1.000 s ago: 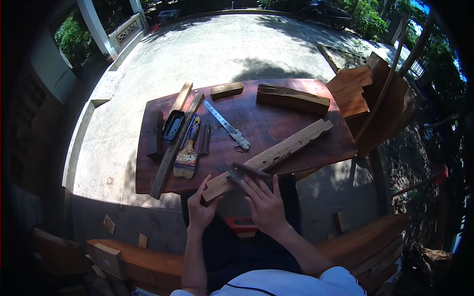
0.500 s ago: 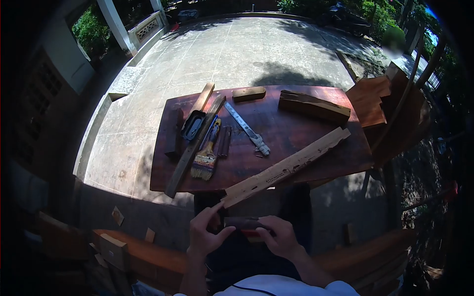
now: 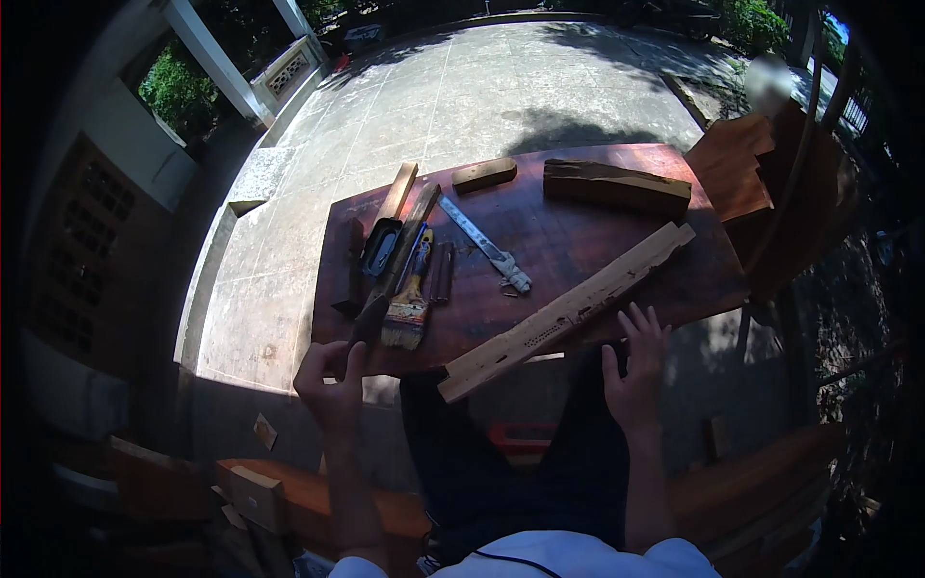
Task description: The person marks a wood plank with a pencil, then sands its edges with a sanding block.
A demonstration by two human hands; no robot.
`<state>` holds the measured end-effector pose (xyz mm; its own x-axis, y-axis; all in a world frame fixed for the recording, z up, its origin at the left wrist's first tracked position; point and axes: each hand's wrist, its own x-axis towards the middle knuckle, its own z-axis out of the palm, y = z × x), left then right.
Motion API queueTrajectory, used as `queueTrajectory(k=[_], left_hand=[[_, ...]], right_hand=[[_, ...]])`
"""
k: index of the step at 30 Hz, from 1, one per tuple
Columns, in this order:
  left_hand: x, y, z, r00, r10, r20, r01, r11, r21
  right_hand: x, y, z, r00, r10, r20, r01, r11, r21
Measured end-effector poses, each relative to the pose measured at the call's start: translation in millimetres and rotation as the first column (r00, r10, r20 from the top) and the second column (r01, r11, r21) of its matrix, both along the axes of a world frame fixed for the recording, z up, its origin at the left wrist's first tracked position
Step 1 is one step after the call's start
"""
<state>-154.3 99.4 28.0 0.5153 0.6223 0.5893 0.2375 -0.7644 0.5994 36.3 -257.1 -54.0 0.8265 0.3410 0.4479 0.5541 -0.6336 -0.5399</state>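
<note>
My left hand (image 3: pixel 330 383) is closed at the table's near left edge, pinching a dark brown flat piece (image 3: pixel 368 323), perhaps folded sandpaper. That piece overlaps the lower end of a long dark wooden strip (image 3: pixel 416 214). Fingers spread, my right hand (image 3: pixel 636 371) is open beside the table's near edge, holding nothing. Close to its fingertips lies a long pale wooden plank (image 3: pixel 568 313), slanting across the table and jutting over the near edge. A paintbrush (image 3: pixel 409 306) rests to the right of the dark strip.
On the reddish wooden table (image 3: pixel 501 318) are a black tray-like object (image 3: pixel 382 247), dark brown rolls (image 3: pixel 440 273), a metal blade with a wrapped handle (image 3: pixel 485 244), a small wood block (image 3: pixel 485 174) and a thick timber block (image 3: pixel 617 191). A red object (image 3: pixel 520 436) shows between my legs.
My hands have moved apart from above my lap. The left went left and forward with the dark brown piece; the right let go of it, opened and moved right toward the plank.
</note>
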Motion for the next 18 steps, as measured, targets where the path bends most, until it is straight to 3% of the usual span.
queueTrajectory(k=[1,4,7,12,15,16,18], left_hand=[[10,13,-1,0.998,0.051,0.032,-0.052,0.998,0.037],[35,35,3,0.993,0.102,-0.059,-0.099,0.994,0.045],[52,29,-6,0.997,0.064,-0.034,-0.056,0.979,0.197],[61,-5,-20,0.961,-0.089,-0.264,0.136,0.976,0.168],[68,-13,-32,0.923,-0.069,-0.378,0.163,0.961,0.225],[69,-16,-30,0.9,-0.046,-0.434,0.123,0.981,0.149],[72,-18,-28,0.892,-0.019,-0.452,0.108,0.979,0.172]], right_hand=[[9,-5,-8,0.997,-0.075,0.013,0.075,0.996,-0.044],[23,-16,-27,0.995,-0.079,0.068,0.088,0.986,-0.14],[19,-12,-31,0.994,-0.084,0.072,0.092,0.988,-0.124],[21,-13,-34,0.995,-0.076,0.07,0.084,0.989,-0.121],[19,-13,-34,0.995,-0.075,0.06,0.082,0.99,-0.116],[20,-14,-34,0.995,-0.075,0.059,0.081,0.99,-0.116],[21,-14,-35,0.995,-0.079,0.065,0.086,0.99,-0.114]])
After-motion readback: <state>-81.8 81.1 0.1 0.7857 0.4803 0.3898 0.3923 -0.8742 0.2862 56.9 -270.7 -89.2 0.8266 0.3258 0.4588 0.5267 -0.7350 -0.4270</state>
